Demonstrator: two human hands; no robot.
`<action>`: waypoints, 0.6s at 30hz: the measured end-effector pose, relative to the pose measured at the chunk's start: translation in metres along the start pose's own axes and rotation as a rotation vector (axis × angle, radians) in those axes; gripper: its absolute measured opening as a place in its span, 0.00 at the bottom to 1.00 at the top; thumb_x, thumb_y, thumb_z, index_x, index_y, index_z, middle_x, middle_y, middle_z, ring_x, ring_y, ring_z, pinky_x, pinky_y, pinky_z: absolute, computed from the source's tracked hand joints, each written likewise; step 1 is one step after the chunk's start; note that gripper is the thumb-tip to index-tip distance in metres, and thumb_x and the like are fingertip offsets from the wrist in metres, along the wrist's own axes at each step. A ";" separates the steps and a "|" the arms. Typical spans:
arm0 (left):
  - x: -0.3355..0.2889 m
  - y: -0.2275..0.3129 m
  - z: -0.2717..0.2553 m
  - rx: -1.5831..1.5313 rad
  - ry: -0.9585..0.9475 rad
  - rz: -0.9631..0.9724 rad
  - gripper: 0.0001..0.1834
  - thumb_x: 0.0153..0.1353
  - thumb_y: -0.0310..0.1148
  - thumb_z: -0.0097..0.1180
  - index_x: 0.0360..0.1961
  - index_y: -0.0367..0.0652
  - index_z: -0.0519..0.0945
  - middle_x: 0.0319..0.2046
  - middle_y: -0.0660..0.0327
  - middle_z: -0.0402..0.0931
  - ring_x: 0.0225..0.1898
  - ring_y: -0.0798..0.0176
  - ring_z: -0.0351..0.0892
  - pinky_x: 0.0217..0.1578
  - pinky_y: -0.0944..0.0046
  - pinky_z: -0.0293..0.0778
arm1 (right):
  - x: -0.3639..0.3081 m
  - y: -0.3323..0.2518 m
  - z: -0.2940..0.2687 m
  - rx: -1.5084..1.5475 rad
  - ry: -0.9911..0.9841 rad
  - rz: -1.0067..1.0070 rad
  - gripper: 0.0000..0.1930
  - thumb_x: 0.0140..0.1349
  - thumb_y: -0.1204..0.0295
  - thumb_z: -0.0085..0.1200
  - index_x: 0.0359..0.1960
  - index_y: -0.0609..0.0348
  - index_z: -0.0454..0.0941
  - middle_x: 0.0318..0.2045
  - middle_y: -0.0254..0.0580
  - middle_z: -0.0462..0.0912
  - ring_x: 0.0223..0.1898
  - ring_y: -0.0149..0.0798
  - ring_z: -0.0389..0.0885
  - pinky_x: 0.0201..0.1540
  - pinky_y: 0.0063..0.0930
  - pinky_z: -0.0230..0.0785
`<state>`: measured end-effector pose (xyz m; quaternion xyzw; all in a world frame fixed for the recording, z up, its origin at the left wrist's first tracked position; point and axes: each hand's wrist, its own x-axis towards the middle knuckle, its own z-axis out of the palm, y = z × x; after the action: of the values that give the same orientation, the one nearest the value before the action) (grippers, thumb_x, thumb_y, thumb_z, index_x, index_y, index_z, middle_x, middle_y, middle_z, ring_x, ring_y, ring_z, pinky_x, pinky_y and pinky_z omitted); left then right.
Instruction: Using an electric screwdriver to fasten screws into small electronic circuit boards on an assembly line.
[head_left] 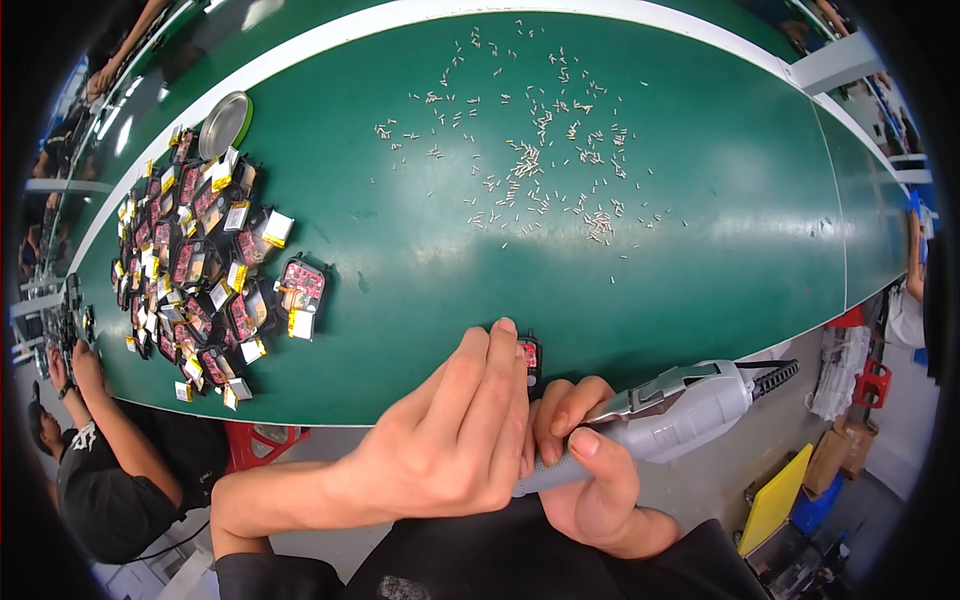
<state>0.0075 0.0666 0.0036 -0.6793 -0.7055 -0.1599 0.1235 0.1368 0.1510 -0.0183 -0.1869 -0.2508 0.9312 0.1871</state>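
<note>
My right hand (600, 470) is wrapped round a grey electric screwdriver (690, 415), which lies slantwise with its cable end to the right. The screwdriver's lower left end goes behind my left hand (450, 430). The fingers of my left hand are pressed together and bent downward; what their tips pinch is hidden. Just beyond them, a small black device housing with a red circuit board (530, 355) shows in part at the table's near edge. The fingertips of both hands are close against this housing.
Many small screws (525, 160) lie scattered over the green table (720, 240). A heap of open black housings with red boards and silvery battery packs (190, 260) covers its left side, one housing (302, 295) apart. A round tin lid (225, 125) stands behind. Another person (120, 480) works at left.
</note>
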 end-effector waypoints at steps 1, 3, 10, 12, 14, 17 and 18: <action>0.000 0.002 0.000 0.008 -0.030 -0.046 0.21 0.34 0.20 0.55 0.34 0.19 0.76 0.36 0.39 0.77 0.34 0.48 0.79 0.29 0.63 0.78 | 0.001 -0.001 -0.001 -0.004 0.003 0.006 0.06 0.61 0.74 0.48 0.36 0.62 0.67 0.26 0.43 0.68 0.28 0.40 0.71 0.35 0.35 0.67; -0.002 -0.001 -0.001 0.040 -0.076 -0.032 0.18 0.40 0.24 0.54 0.33 0.19 0.78 0.36 0.39 0.77 0.36 0.49 0.78 0.34 0.63 0.78 | 0.002 -0.005 -0.003 0.043 -0.039 0.064 0.06 0.61 0.72 0.48 0.37 0.61 0.67 0.26 0.43 0.68 0.26 0.40 0.71 0.33 0.34 0.67; -0.009 0.003 -0.003 0.024 -0.135 -0.032 0.17 0.40 0.17 0.56 0.35 0.20 0.79 0.40 0.38 0.77 0.42 0.47 0.78 0.40 0.61 0.79 | 0.022 -0.080 0.013 -0.190 -0.272 -0.112 0.11 0.62 0.66 0.50 0.34 0.62 0.68 0.20 0.38 0.69 0.16 0.36 0.69 0.23 0.31 0.66; -0.012 0.004 0.002 0.030 -0.120 -0.052 0.16 0.40 0.17 0.56 0.34 0.20 0.79 0.40 0.39 0.77 0.42 0.47 0.79 0.40 0.61 0.79 | 0.041 -0.084 0.021 -0.235 -0.294 -0.210 0.10 0.62 0.67 0.48 0.31 0.60 0.65 0.18 0.38 0.68 0.13 0.33 0.67 0.20 0.27 0.66; -0.013 0.004 0.005 0.031 -0.098 -0.063 0.15 0.41 0.17 0.57 0.34 0.21 0.80 0.41 0.39 0.78 0.42 0.48 0.79 0.41 0.62 0.79 | 0.053 -0.088 0.028 -0.287 -0.311 -0.317 0.09 0.62 0.68 0.46 0.28 0.58 0.62 0.17 0.37 0.67 0.10 0.29 0.66 0.17 0.23 0.66; -0.012 0.002 0.006 0.030 -0.089 -0.047 0.15 0.40 0.18 0.58 0.33 0.22 0.80 0.39 0.41 0.78 0.41 0.49 0.79 0.41 0.62 0.79 | 0.066 -0.089 0.038 -0.352 -0.325 -0.352 0.08 0.63 0.68 0.45 0.29 0.56 0.62 0.15 0.36 0.66 0.09 0.28 0.64 0.17 0.23 0.65; -0.013 0.003 0.006 0.017 -0.074 -0.063 0.14 0.40 0.18 0.58 0.32 0.22 0.81 0.39 0.41 0.79 0.41 0.49 0.80 0.40 0.63 0.79 | 0.070 -0.088 0.041 -0.382 -0.344 -0.345 0.08 0.63 0.68 0.46 0.29 0.56 0.62 0.15 0.35 0.66 0.09 0.28 0.64 0.17 0.22 0.64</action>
<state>0.0110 0.0576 -0.0066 -0.6613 -0.7318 -0.1325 0.0978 0.0813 0.2364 0.0442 -0.0128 -0.4775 0.8397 0.2585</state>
